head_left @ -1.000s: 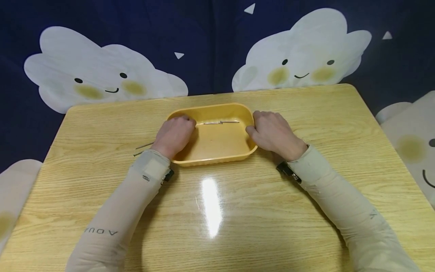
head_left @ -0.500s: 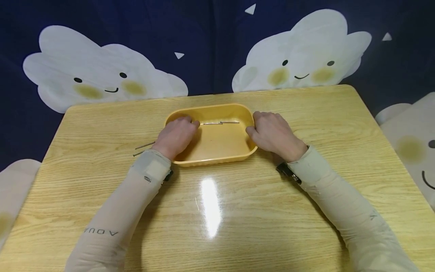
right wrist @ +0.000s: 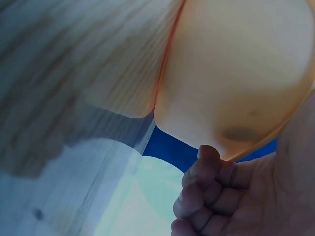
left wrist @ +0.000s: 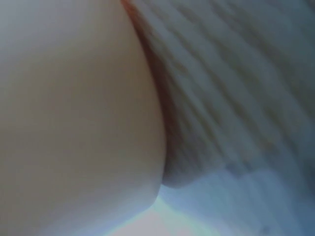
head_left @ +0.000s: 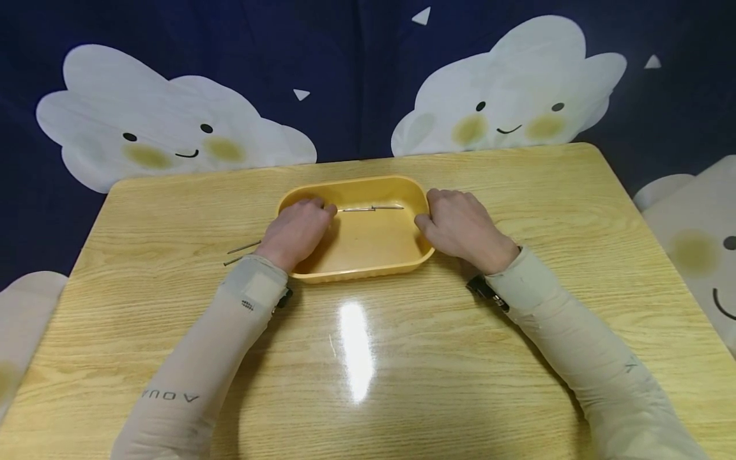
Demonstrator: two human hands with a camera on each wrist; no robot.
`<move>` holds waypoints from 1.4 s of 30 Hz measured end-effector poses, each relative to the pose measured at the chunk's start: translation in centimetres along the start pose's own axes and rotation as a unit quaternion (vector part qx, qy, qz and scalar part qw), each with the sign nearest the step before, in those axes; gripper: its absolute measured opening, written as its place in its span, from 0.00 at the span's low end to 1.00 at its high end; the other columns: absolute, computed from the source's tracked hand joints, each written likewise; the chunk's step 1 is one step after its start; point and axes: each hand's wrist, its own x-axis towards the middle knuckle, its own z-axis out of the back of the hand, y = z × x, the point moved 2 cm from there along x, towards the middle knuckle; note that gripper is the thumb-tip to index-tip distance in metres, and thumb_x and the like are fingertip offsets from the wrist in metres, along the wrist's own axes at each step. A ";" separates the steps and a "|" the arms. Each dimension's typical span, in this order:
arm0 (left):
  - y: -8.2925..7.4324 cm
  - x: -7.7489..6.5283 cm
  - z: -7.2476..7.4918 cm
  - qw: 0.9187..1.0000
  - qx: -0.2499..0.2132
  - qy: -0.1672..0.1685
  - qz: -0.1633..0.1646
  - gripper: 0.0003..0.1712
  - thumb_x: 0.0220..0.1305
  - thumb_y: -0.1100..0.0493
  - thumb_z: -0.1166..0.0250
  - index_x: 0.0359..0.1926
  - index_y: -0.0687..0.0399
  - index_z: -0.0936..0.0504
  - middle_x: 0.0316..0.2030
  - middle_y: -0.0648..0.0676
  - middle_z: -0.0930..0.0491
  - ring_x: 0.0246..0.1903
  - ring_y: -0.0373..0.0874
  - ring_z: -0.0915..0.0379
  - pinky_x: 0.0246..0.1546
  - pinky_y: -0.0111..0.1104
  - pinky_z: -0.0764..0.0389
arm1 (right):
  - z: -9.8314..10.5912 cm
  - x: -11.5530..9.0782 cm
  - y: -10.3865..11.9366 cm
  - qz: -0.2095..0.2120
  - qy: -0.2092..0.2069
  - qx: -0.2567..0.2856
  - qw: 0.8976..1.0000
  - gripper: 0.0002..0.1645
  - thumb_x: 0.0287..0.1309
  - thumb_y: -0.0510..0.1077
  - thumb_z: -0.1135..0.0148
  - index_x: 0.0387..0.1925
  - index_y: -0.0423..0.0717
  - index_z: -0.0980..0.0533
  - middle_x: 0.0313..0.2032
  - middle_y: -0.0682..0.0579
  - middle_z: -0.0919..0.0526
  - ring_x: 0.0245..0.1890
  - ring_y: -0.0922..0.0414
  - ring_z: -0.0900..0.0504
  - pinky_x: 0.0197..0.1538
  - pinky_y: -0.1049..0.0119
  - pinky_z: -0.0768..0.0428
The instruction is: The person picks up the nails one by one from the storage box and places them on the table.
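A yellow plastic tray (head_left: 374,246) sits on the wooden table. Two thin metal nails, one nail (head_left: 359,209) and another nail (head_left: 389,206), lie end to end along its back wall. My left hand (head_left: 298,231) reaches over the left rim, with curled fingers inside. A short bit of a further nail (head_left: 340,211) shows at its fingertips; the rest is hidden under the hand. My right hand (head_left: 462,227) grips the tray's right rim, thumb on the inside. In the right wrist view, curled fingers (right wrist: 199,189) are near the tray edge. The left wrist view is blurred and shows no fingers.
Two more nails (head_left: 244,247) lie on the table (head_left: 172,306) left of the tray, partly behind my left wrist. A dark blue cloth (head_left: 356,76) with printed clouds hangs behind the table's back edge.
My left hand has shifted slightly right inside the tray, covering more of the nail at its fingertips. The right hand, the tray and the other nails look unmoved.
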 end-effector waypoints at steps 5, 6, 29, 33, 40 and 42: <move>0.1 0.0 0.0 1.000 -0.008 0.000 0.003 0.16 0.72 0.73 0.47 0.53 0.59 0.18 0.42 0.60 0.18 0.41 0.53 0.20 0.44 0.43 0.15 | 0.1 0.0 0.1 0.000 0.002 0.001 1.000 0.15 0.66 0.47 0.50 0.28 0.41 0.30 0.23 0.46 0.27 0.24 0.48 0.25 0.27 0.59 0.30; 0.1 0.0 0.0 1.000 -0.008 0.001 0.003 0.16 0.73 0.73 0.47 0.53 0.59 0.18 0.42 0.60 0.18 0.41 0.53 0.20 0.44 0.43 0.15 | 0.1 0.0 0.1 -0.001 0.002 0.001 1.000 0.15 0.66 0.47 0.50 0.28 0.41 0.29 0.23 0.46 0.27 0.24 0.48 0.26 0.27 0.59 0.30; 0.1 -0.3 0.1 0.998 -0.044 -0.043 -0.030 0.07 0.70 0.66 0.40 0.46 0.59 0.18 0.36 0.58 0.19 0.35 0.53 0.19 0.37 0.42 0.16 | 0.1 -0.1 0.1 -0.008 0.008 0.005 1.000 0.15 0.66 0.48 0.49 0.29 0.41 0.29 0.25 0.46 0.26 0.25 0.48 0.25 0.28 0.57 0.29; 0.1 -0.3 0.1 0.997 -0.051 -0.050 -0.033 0.07 0.69 0.66 0.40 0.45 0.59 0.18 0.35 0.57 0.20 0.35 0.53 0.19 0.36 0.42 0.17 | 0.2 -0.1 0.1 -0.005 0.003 0.006 1.000 0.14 0.66 0.47 0.49 0.28 0.41 0.29 0.23 0.46 0.27 0.24 0.48 0.25 0.27 0.58 0.30; 0.1 -0.3 0.2 0.996 -0.058 -0.064 -0.036 0.06 0.68 0.67 0.39 0.44 0.58 0.19 0.35 0.57 0.20 0.35 0.52 0.20 0.37 0.41 0.17 | 0.2 -0.1 0.1 -0.003 -0.001 0.004 1.000 0.15 0.66 0.47 0.49 0.28 0.42 0.29 0.23 0.47 0.27 0.24 0.48 0.25 0.27 0.58 0.30; 0.1 -0.4 0.2 0.995 -0.062 -0.067 -0.037 0.06 0.68 0.67 0.39 0.44 0.58 0.19 0.35 0.57 0.20 0.35 0.52 0.20 0.37 0.41 0.17 | 0.1 -0.1 0.1 -0.002 -0.001 0.003 1.000 0.15 0.66 0.47 0.49 0.28 0.41 0.29 0.23 0.47 0.27 0.24 0.48 0.25 0.27 0.58 0.29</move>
